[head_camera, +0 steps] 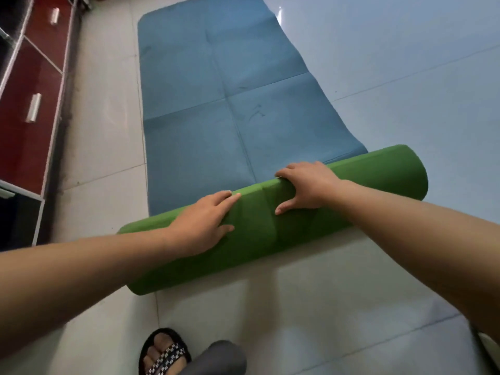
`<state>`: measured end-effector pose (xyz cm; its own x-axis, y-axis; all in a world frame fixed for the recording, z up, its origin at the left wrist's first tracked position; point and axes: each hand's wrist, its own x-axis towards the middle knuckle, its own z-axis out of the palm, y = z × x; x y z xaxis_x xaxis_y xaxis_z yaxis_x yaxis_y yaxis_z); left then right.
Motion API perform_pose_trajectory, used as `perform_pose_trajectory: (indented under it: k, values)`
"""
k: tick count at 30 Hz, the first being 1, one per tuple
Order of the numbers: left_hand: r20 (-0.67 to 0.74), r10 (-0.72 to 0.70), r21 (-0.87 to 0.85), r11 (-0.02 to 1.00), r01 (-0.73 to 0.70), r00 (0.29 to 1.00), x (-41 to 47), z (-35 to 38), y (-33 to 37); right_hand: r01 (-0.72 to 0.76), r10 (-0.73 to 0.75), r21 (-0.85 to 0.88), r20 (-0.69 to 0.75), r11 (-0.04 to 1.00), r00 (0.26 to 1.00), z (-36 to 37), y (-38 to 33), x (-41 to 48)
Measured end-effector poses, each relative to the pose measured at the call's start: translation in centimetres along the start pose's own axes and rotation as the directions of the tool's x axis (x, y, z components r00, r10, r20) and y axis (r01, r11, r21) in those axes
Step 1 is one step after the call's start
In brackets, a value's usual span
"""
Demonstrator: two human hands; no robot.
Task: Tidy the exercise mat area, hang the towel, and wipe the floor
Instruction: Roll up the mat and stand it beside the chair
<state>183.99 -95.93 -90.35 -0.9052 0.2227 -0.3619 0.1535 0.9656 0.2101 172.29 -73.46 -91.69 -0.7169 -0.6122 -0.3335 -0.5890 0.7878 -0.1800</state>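
- Blue foam exercise mat (216, 104) with a green underside lies on the pale glossy floor tiles (351, 307), its flat part running from the middle of the view away toward 12 o'clock.
- Its near end is wound into a thick green roll (270, 239), which lies across the view from about 8 o'clock up to 3 o'clock and touches the floor along its near side.
- Left hand (205, 223) rests flat on top of the roll, left of its middle. Its fingers (224, 197) are straight and close together, pointing toward 1 o'clock, and the thumb is spread to the side on the green surface.
- Right hand (308, 188) sits on the roll just right of its middle, near the left hand but not touching it. Its fingers bend over the far crest and the thumb (284, 208) is splayed down the near face, so it seems to clasp the roll, though the fingertips are partly hidden behind the crest.
- Dark red glossy cabinet (27, 131) with white frame edges and silver bar handles (33, 108) stands along the floor at 9 to 10 o'clock, apart from the mat's left edge.
- Black sandal with a checked strap (165, 353) shows on a foot at 6 o'clock, beside a grey trouser knee (216, 358).
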Motion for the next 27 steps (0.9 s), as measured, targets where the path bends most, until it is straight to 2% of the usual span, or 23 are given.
perform_pose_trajectory:
  k: [4, 6, 9, 12, 16, 19, 22, 25, 27]
  values:
    - [-0.049, -0.074, 0.081, 0.994, 0.077, 0.996, 2.7, 2.1, -1.1, -0.026, 0.034, 0.089, -0.087, 0.996, 0.996, 0.2, 0.3, 0.8]
    - [-0.054, -0.092, 0.057, 0.994, 0.095, 0.994, 4.3, 2.7, -2.0, -0.044, 0.051, 0.09, -0.076, 0.995, 0.996, 0.1, 0.2, 1.6]
    - [-0.024, -0.067, -0.011, 0.998, 0.067, 0.997, 6.3, 2.5, -4.0, -0.037, 0.036, 0.017, 0.062, 0.999, 0.997, -1.8, -0.5, 2.9]
    - [0.063, -0.082, -0.108, 0.99, 0.088, 0.995, 8.8, 1.9, -5.8, 0.011, 0.004, -0.066, 0.223, 0.998, 0.975, -3.7, -0.7, 3.7]
    - [0.13, -0.073, -0.154, 0.984, 0.093, 0.989, 11.3, 1.3, -7.3, 0.061, -0.028, -0.096, 0.314, 0.994, 0.949, -3.2, -0.6, 4.2]
    - [0.12, -0.044, -0.246, 0.967, 0.072, 0.992, 12.0, 0.5, -8.2, 0.104, -0.015, -0.225, 0.367, 0.969, 0.93, -1.1, -0.9, 4.5]
    - [0.023, 0.02, -0.298, 0.954, -0.012, 1.0, 10.4, -0.6, -8.7, 0.087, -0.014, -0.197, 0.348, 0.977, 0.937, -1.0, -0.6, 6.5]
    - [-0.034, 0.05, -0.191, 0.98, -0.056, 0.998, 7.2, -1.3, -9.3, 0.096, -0.061, -0.119, 0.269, 0.988, 0.961, -3.0, 0.1, 8.8]
    - [-0.06, 0.0, -0.13, 0.991, -0.008, 0.998, 5.6, -1.6, -10.1, 0.078, -0.066, -0.044, 0.224, 0.996, 0.972, -4.2, 0.6, 10.1]
